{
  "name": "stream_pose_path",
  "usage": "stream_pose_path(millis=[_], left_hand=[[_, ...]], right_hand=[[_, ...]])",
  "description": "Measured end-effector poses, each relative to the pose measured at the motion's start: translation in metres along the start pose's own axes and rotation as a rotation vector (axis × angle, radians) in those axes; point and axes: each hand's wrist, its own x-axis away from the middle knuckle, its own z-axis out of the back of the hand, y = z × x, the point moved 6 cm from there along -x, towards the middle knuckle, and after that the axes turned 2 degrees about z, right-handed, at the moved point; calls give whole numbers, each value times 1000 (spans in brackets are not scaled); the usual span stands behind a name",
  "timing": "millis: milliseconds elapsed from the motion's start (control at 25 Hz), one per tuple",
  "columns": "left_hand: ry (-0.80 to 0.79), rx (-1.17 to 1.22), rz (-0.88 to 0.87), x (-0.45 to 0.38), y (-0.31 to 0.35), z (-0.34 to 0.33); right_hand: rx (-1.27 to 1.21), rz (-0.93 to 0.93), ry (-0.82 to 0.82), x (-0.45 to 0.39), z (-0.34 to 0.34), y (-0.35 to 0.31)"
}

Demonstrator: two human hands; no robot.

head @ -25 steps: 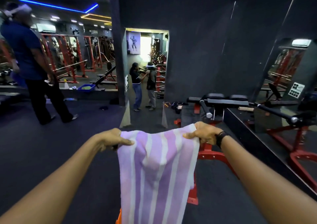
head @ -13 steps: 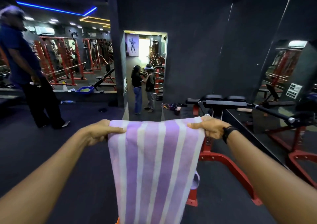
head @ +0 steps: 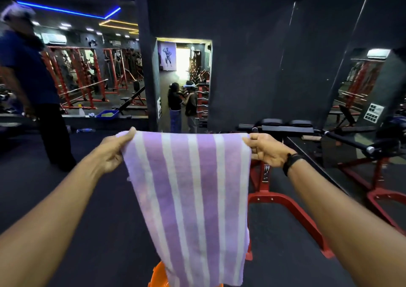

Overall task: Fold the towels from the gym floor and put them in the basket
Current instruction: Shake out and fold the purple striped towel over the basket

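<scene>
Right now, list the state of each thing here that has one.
Striped towel: hanging, stretched flat, held by its top corners.
Left hand: pinches the top left corner.
Right hand: pinches the top right corner.
Orange object: beneath the towel, mostly hidden; cannot tell what it is.

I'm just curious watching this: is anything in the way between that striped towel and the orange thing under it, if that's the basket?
Nothing visible is. The left hand and right hand each pinch a top corner of the purple striped towel, which hangs straight down. Its lower edge covers most of the orange thing directly beneath, too hidden to confirm as the basket.
</scene>
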Motion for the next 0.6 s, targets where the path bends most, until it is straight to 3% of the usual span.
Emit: stream_pose_path(millis=[120,240,320,400,480,600], left_hand=[[-36,-92,8,4,-8,-5],[-115,52,-109,9,10,-17],[-185,-177,-104,11,16,-25],[-49,-366,-100,7,18,-23],[88,-241,-148,4,29,-18],[43,-141,-196,2,40,-25]], right_hand=[[-114,4,95,1,9,-3],[-249,81,77,0,11,-16],[-174,74,14,1,9,-22],[-48,59,58,0,9,-17],[-62,103,153,-3,13,-16],[-85,128,248,-2,19,-21]])
